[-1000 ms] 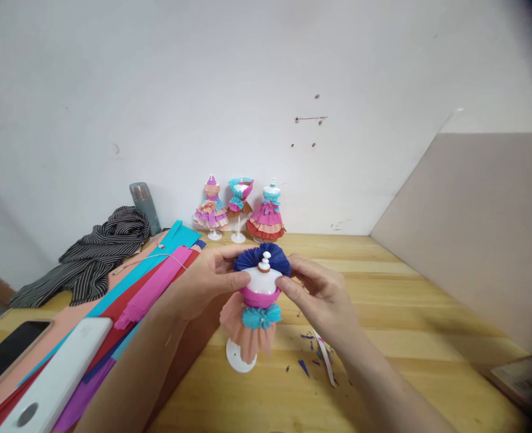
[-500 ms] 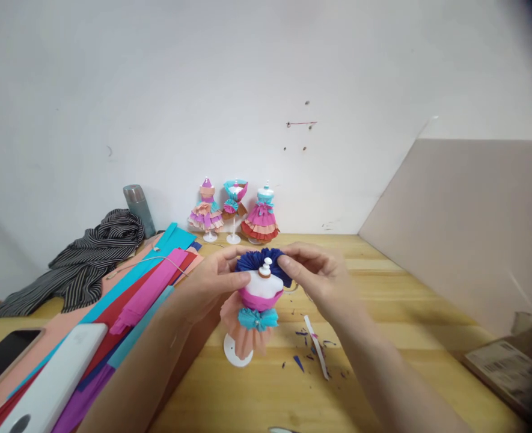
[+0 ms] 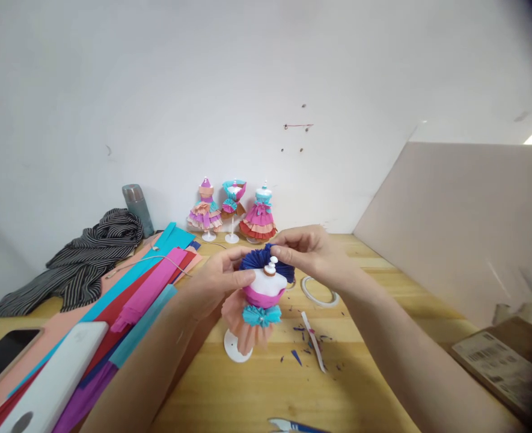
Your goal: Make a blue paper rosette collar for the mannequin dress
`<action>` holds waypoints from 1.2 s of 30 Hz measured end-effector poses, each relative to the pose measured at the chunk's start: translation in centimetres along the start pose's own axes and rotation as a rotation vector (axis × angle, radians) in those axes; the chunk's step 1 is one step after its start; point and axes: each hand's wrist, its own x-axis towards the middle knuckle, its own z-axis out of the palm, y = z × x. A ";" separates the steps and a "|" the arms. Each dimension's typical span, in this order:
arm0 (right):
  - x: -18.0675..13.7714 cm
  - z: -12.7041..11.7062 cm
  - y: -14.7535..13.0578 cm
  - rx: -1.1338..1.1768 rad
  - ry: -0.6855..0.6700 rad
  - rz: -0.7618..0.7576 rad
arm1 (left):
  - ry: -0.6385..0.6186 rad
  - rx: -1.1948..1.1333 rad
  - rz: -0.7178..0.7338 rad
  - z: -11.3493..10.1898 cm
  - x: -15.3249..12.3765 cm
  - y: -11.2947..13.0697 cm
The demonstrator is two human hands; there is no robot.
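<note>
Just below frame centre, I see left hand point(image 3: 223, 273) clamped on mannequin point(image 3: 263, 281); right hand point(image 3: 313, 252) pinching navy ruffle point(image 3: 255, 258).

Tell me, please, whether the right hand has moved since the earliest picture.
Yes: the right hand has moved upward in the view, closer to the pink-and-red dress standing at the back.
</note>
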 end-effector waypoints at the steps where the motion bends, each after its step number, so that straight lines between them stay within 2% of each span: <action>1: 0.1 -0.1 -0.1 -0.011 -0.013 0.006 | 0.001 -0.001 0.000 -0.1 0.0 0.0; 5: -0.1 -0.4 -0.2 0.008 -0.037 0.035 | 0.016 0.005 -0.017 0.0 0.0 -0.1; 12: -1.0 -0.3 0.7 0.121 0.065 0.048 | -0.001 -0.091 -0.004 0.3 0.3 -0.3; 22: -2.3 -0.5 1.8 0.171 0.033 0.061 | 0.017 -0.101 -0.008 0.2 0.4 -0.5; 26: -2.3 -0.5 1.3 0.129 -0.002 0.054 | 0.022 -0.102 0.013 0.1 0.4 -0.6; 30: -2.0 -0.7 0.5 -0.027 -0.010 0.025 | 0.030 -0.106 0.022 0.1 0.4 -0.7; 36: -0.1 -1.1 -0.8 -0.068 -0.014 -0.012 | 0.019 -0.137 0.018 0.3 0.3 -0.8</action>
